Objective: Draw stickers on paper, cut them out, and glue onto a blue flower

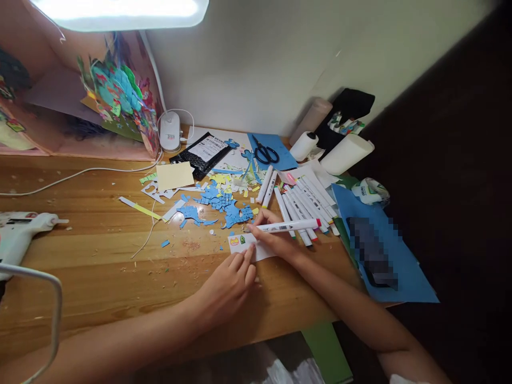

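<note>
My right hand is closed in a writing grip around a white marker with a pink-red end cap. The marker's writing end is at the fingertips and its tip is hidden. Under both hands lies a small white paper strip with two little coloured drawings, one yellow-orange and one green. My left hand rests on the strip's lower edge, its index finger stretched out and pressing the paper to the table, the other fingers partly bent. Nothing shows in its grip.
Several white markers lie right of centre. Blue paper scraps, black scissors and a black parcel bag are behind. A glue gun lies left; blue sheets with a blurred dark object lie right. A lamp hangs above.
</note>
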A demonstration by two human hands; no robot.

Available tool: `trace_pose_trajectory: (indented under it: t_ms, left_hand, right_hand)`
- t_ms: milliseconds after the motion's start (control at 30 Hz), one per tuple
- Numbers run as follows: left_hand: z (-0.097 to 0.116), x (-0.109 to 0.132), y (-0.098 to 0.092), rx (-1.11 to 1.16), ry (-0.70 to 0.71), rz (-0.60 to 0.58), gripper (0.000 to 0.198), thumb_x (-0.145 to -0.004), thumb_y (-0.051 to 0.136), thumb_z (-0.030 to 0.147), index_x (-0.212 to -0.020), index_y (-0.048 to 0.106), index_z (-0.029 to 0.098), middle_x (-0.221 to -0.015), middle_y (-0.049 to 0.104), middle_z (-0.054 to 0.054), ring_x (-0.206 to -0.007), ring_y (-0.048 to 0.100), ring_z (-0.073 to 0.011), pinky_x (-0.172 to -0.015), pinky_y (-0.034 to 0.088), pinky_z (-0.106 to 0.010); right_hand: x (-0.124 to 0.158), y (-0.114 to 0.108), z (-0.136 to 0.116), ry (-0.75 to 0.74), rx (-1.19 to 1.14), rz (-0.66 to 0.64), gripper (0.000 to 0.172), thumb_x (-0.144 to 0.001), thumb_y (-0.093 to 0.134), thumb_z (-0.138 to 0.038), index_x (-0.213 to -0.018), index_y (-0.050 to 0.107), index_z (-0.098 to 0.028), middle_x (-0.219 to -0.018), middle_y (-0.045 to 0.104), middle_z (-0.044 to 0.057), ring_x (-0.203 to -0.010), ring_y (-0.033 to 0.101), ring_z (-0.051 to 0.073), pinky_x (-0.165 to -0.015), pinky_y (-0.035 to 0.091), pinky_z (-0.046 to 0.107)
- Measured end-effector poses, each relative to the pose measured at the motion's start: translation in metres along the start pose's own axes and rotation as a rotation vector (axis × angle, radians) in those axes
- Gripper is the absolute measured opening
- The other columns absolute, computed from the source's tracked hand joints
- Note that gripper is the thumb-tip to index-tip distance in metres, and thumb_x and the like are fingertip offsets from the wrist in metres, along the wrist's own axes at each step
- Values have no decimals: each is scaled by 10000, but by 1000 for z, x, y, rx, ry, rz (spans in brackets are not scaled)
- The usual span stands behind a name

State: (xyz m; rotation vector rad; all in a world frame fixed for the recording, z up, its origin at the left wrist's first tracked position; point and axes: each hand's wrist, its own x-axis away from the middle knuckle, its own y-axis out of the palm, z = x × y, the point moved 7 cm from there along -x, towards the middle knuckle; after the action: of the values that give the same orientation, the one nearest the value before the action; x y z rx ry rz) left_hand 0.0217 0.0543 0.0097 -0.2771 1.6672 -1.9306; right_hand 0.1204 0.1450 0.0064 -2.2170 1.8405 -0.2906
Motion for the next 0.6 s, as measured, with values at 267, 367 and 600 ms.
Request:
trace_pose_trajectory:
  t_ms: [267,367,600]
  left_hand:
    - [-6,-7,-1,-61,32,-54,222,-904,384,255,-853,544,109,-1212,528,-206,-849,531,-255,-751,425,-395]
    - [-9,-7,-1,-30,12,-50,235,-907,381,275,-840,537,112,-1236,511,-207,-857,524,-256,-753,420,-396]
    - [-10,-7,-1,1,3,-45,240,-917,357,272,-850,522,112,-1250,492,-222,-863,520,-253,-767,407,-404]
  right_hand:
    - [2,-3,7,-48,146,67,255,-807,541,-328,-628,415,-199,-580,408,-49,-521,388,102,-493,289,221]
    - [3,-5,6,-57,188,92,281,-811,547,-319,-607,398,-197,-562,399,-51,-516,383,99,-500,291,224]
    - [3,-4,8,-32,235,69,299,-823,533,-303,-591,375,-199,-546,388,-52,-501,375,98,-496,298,229]
